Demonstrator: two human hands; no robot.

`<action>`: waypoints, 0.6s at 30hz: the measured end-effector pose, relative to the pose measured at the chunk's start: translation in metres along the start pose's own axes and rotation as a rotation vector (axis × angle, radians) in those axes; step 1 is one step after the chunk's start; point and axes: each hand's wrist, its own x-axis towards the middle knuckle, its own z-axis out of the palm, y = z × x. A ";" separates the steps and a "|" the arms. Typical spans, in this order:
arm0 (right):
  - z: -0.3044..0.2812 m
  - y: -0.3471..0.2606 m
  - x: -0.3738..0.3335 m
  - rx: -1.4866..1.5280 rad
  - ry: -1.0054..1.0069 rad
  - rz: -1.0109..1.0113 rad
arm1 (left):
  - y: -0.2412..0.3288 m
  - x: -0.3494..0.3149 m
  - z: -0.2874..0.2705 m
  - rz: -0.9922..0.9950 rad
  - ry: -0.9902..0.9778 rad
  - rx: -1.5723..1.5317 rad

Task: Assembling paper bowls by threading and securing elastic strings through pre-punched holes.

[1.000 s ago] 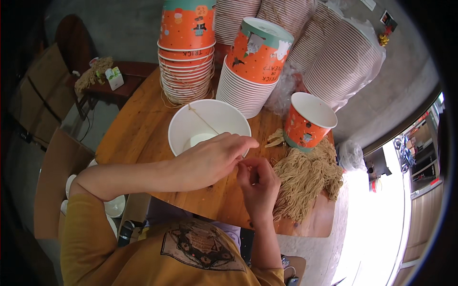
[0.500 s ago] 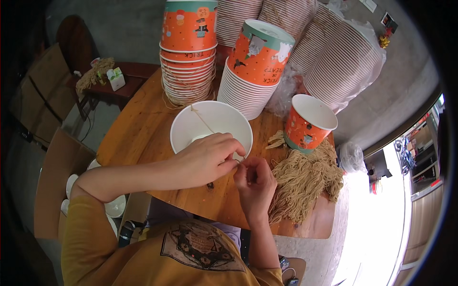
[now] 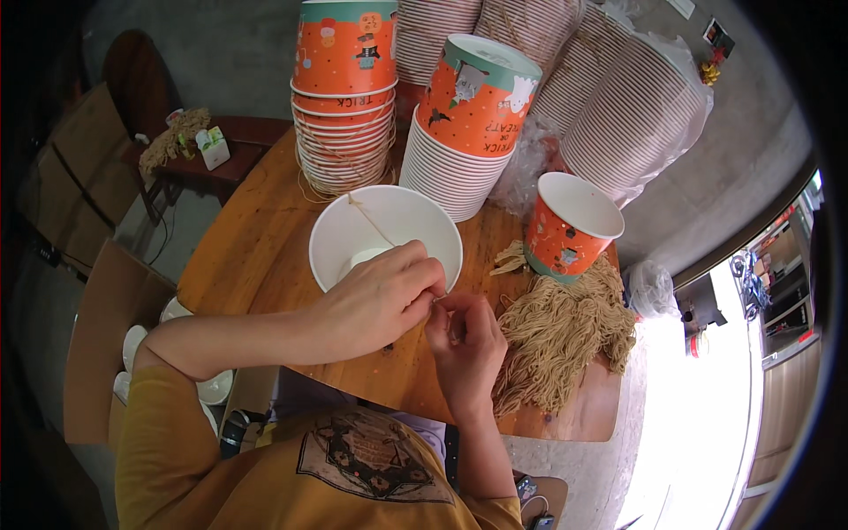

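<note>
A white-lined paper bucket sits on the wooden table with its mouth toward me. A tan cord runs from its far inner wall down to my left hand, which reaches over the near rim with fingers closed on the cord. My right hand meets it just outside the rim, thumb and fingertips pinched together. What lies between the fingertips is tiny and mostly hidden, apparently the cord's end. To the right, a heap of tan cords lies beside my right hand, with an orange paper bucket standing upright at its far edge.
Behind the bucket rise two upside-down stacks of orange buckets, the left stack with cords hanging on it, the right stack plain. Plastic-wrapped bucket stacks lean farther back. A cardboard box with white-lined buckets stands left of the table.
Both hands and the bucket appear slightly farther left. My fingertips have drawn closer together, and the bit of cord seen between them before is now mostly covered.
</note>
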 end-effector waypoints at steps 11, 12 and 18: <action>-0.001 0.001 -0.002 0.080 -0.013 0.101 | -0.005 0.004 0.002 -0.160 -0.033 -0.282; -0.001 0.002 -0.001 0.126 -0.012 0.134 | -0.008 0.005 0.003 -0.141 -0.027 -0.327; 0.000 0.003 -0.002 0.216 -0.020 0.230 | -0.022 0.008 0.003 -0.114 -0.089 -0.483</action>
